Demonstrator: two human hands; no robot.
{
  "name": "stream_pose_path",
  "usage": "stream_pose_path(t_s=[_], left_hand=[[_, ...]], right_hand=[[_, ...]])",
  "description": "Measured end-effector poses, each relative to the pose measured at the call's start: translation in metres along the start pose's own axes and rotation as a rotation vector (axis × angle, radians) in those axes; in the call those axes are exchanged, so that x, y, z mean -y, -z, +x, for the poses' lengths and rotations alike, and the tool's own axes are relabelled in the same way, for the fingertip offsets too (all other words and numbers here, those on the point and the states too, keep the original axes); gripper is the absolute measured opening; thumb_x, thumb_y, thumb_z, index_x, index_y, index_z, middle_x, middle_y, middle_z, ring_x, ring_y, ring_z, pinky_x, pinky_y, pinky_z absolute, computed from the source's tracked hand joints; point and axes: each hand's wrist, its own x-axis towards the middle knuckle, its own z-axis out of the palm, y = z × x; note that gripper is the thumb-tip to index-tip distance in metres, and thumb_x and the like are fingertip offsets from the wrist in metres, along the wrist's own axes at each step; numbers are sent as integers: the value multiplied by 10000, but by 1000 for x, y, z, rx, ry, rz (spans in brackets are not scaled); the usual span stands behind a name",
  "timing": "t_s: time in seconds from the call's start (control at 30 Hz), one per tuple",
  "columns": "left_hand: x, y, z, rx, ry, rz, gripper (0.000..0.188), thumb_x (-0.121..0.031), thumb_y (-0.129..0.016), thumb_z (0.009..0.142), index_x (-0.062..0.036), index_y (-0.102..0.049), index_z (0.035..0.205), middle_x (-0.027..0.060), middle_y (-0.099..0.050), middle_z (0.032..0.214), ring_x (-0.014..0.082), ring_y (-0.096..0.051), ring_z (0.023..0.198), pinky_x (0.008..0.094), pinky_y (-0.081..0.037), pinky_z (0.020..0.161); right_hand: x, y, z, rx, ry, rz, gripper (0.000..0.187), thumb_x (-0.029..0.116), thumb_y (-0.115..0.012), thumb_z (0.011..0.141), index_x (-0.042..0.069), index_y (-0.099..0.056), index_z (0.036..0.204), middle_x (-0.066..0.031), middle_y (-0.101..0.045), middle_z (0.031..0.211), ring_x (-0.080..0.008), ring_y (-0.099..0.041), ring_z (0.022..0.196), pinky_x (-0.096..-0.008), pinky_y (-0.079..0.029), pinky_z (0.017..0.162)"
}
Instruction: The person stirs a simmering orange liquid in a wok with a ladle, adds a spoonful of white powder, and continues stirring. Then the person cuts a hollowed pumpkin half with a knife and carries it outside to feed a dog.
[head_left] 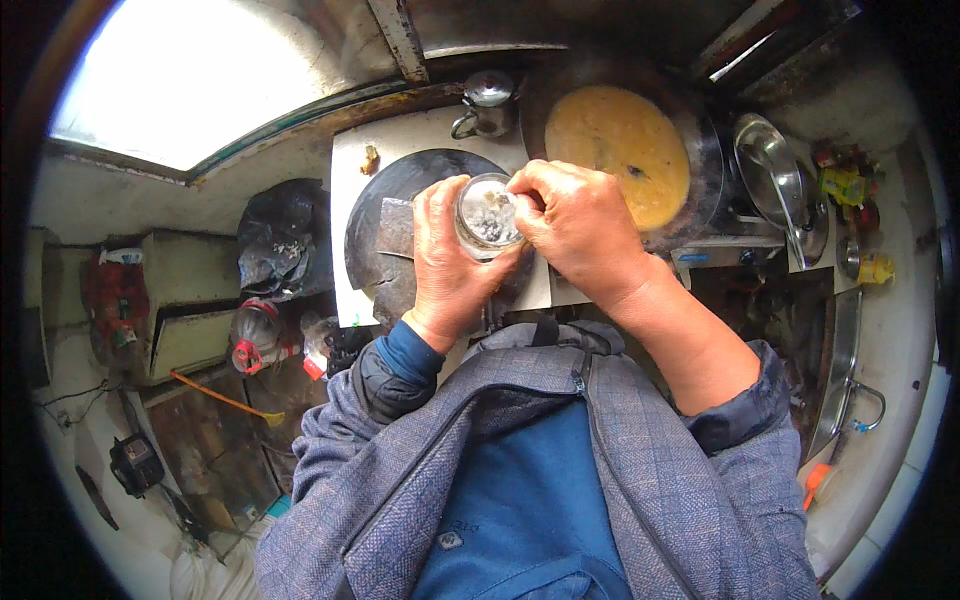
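I am looking down into a cramped, rough home kitchen. Far ahead a wok (618, 150) of yellow batter or soup sits on a stove (725, 240), with a small metal kettle (487, 103) to its left. A round dark chopping block (395, 225) lies on the counter near me. On the right, steel bowls (780, 175) and seasoning bottles (850, 190) crowd a grimy worktop.
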Motion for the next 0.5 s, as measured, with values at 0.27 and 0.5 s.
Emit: stream_pose_path(t_s=[0.27,0.5], left_hand=[[-2,-6,-1,16,-84,80,845,-197,-939,697,-30,-505,1402,229,-523,1334,423,-532,1255,494,-467,1081],[0,-10,1,34,-40,71,846,-180,-934,691,-28,-502,1402,232,-517,1336,422,-534,1251,488,-468,1081]], right_hand=[[-17,-17,-4,-1,-94,72,109,113,-744,883,22,-741,943,-178,-764,896,-335,-754,830,-432,-600,761],[-27,-16,-8,-14,-265,416,121,51,-723,938,-17,-761,1031,-73,-773,878,-100,-687,701,-261,-560,645]])
